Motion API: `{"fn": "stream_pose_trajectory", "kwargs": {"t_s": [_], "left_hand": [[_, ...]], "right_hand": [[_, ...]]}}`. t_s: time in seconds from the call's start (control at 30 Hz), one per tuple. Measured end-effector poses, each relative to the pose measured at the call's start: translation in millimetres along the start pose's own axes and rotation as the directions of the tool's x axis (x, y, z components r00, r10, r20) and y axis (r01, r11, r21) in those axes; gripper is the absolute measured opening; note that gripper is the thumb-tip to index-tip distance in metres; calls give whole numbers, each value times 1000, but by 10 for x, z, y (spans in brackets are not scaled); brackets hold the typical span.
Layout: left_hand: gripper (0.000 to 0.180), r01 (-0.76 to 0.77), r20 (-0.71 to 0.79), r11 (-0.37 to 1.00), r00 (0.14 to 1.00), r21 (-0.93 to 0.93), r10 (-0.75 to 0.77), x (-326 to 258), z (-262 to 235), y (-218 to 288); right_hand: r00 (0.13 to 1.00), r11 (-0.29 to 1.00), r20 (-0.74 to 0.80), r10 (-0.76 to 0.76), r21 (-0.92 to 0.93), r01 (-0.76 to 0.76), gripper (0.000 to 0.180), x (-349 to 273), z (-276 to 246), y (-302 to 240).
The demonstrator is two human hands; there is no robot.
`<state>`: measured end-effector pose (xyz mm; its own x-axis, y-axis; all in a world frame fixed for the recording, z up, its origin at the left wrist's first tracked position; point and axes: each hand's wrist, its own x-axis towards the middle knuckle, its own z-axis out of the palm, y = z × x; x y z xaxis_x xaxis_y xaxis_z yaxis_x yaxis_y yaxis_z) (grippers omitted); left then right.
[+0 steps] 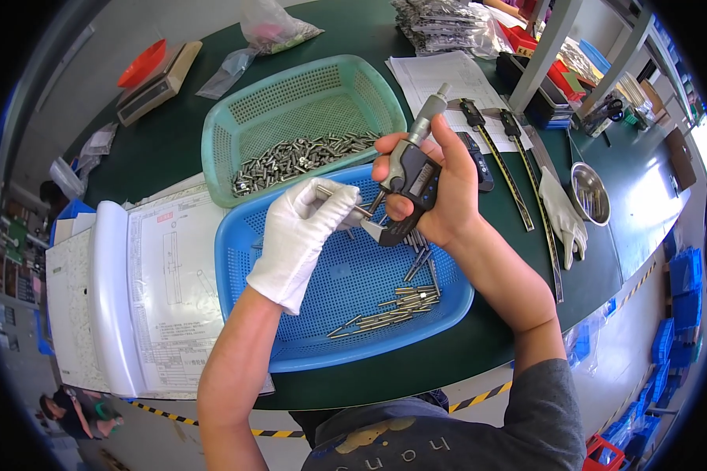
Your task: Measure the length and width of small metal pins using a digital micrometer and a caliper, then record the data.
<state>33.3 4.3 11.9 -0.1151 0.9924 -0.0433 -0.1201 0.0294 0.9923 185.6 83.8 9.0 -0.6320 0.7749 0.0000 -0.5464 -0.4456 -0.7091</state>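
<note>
My left hand [294, 239], in a white glove, pinches a thin metal pin [362, 210] above the blue basket. My bare right hand [456, 192] wraps round a digital micrometer [415, 182], its thimble pointing up and away from me. The pin's end is at the micrometer's measuring gap; whether both faces touch it I cannot tell. Beneath both hands is the blue mesh basket [310, 363], where several long metal pins [401, 304] lie loose on the right side. Behind it, a green basket [291, 82] holds a heap of short metal pins [298, 161].
An open binder with a technical drawing [177, 275] lies left. On the right are calipers [501, 169], a white glove [562, 212] and a metal bowl [589, 192]. A scale with a red tray [143, 63] and plastic bags [271, 27] stand at the back.
</note>
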Motion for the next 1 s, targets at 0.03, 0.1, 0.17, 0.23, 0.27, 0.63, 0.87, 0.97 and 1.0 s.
{"fn": "stream_pose_trajectory", "kwargs": {"t_s": [0.03,0.1,0.17,0.23,0.27,0.63,0.87,0.97,1.0], "left_hand": [[15,-4,5,1000,1000,-1,4,3,2,-2],[15,-5,3,1000,1000,-4,5,-2,11,3],[15,-6,7,1000,1000,-7,6,1,16,0],[14,-12,-4,1000,1000,16,12,7,2,-9],[14,-13,0,1000,1000,16,13,6,4,-12],[14,1,-49,998,999,-63,-4,16,-21,0],[14,-19,-46,1000,999,-6,19,15,0,-34],[16,-34,-35,999,999,-22,33,15,7,-47],[16,-30,-37,999,999,-19,30,13,8,-42]], "right_hand": [[1000,1000,-2,-2,0,2,61,0,-4,0],[1000,1000,-12,-8,-3,8,58,3,-13,3],[1000,1000,-18,-12,-6,12,58,8,-9,12],[1000,1000,-19,11,-26,-12,62,9,-9,2],[1000,1000,-20,8,-27,-8,62,7,-4,-2],[999,998,-31,7,-56,-8,64,5,8,11],[999,999,-4,33,26,-32,63,17,-16,12],[999,999,-15,45,15,-44,61,12,-9,-6],[999,999,-16,44,16,-44,61,8,0,-6]]}}
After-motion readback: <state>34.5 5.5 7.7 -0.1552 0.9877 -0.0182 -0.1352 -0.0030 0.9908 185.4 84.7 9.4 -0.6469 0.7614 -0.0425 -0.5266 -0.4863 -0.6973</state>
